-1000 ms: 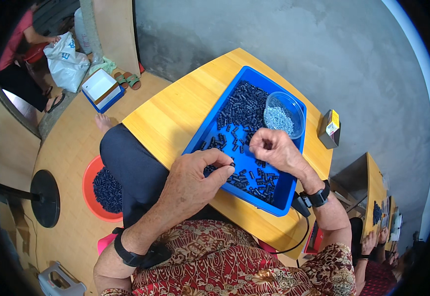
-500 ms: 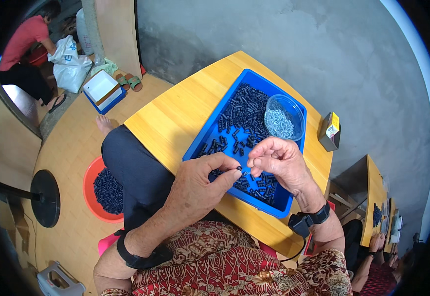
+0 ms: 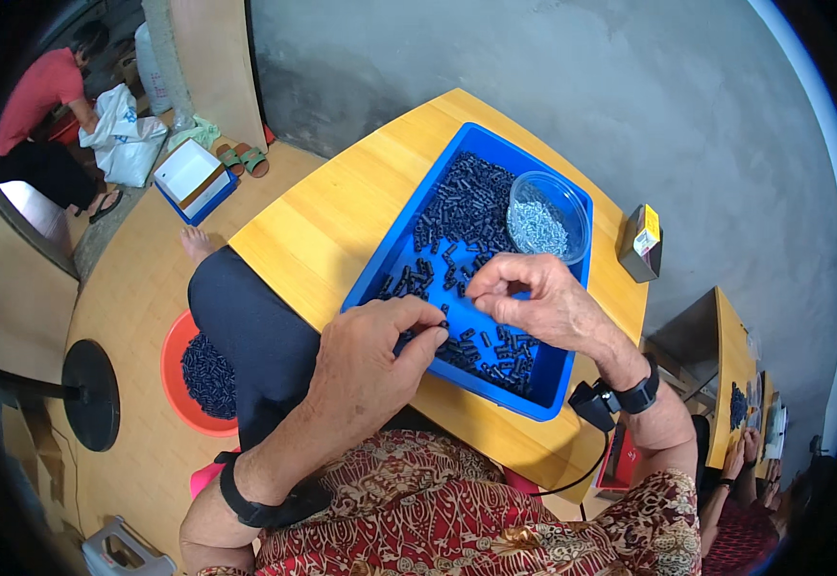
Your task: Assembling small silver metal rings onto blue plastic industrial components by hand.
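Observation:
Over the near part of a blue tray (image 3: 553, 403), my left hand (image 3: 370, 350) is closed in a pinch, with the dark end of a small black plastic piece (image 3: 443, 324) showing between thumb and forefinger. Slightly farther off and to the right, my right hand (image 3: 543, 305) is also pinched; whatever lies at its fingertips is too small to name. Many black tubular pieces (image 3: 471, 197) are heaped at the tray's far end, with others scattered below my hands. A clear round tub (image 3: 538, 226) of small silvery metal parts sits in the tray's far right corner.
The tray rests on a yellow wooden table (image 3: 313, 226). A dark box (image 3: 640, 245) stands at its right edge. On the floor at left are an orange-red basin (image 3: 175, 384) of black pieces and a round black base (image 3: 91, 394). Other people work at far left and lower right.
My hands have drawn apart: the right one has lifted away toward the far side, the left has shifted a little left. The whole view has moved slightly.

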